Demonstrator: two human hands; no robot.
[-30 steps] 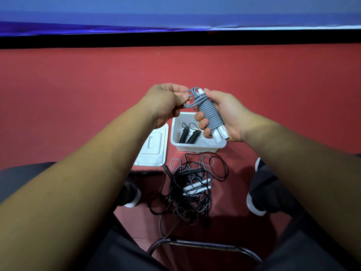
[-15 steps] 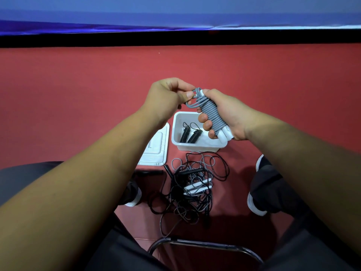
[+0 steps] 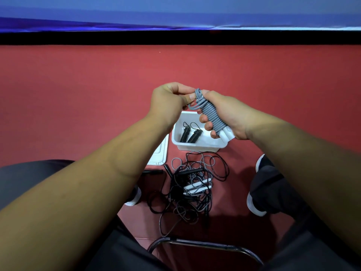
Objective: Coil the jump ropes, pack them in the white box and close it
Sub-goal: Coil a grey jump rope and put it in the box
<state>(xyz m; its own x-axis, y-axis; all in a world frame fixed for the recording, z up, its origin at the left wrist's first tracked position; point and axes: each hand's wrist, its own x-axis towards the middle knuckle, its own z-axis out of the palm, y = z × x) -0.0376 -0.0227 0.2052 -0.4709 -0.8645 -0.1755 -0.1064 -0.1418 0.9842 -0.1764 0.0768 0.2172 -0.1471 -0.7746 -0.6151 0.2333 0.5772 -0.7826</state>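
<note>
A grey jump rope (image 3: 211, 115) is wound tightly round its white handles, and my right hand (image 3: 224, 114) grips this bundle above the white box (image 3: 197, 147). My left hand (image 3: 169, 100) pinches the loose end of the grey rope at the bundle's top. Inside the open box lies a coiled black jump rope (image 3: 189, 134). The box's white lid (image 3: 159, 155) lies flat on the floor to its left, partly hidden by my left forearm. A tangle of black and grey ropes (image 3: 192, 184) with white handles lies on the floor in front of the box.
The floor is red, with a black strip and blue wall at the far side. My shoes (image 3: 256, 204) stand either side of the tangle. A metal chair frame (image 3: 205, 244) curves across the bottom between my knees.
Both hands with the grey bundle have shifted slightly, and the left fingers have worked the rope's end closer against the top of the bundle.
</note>
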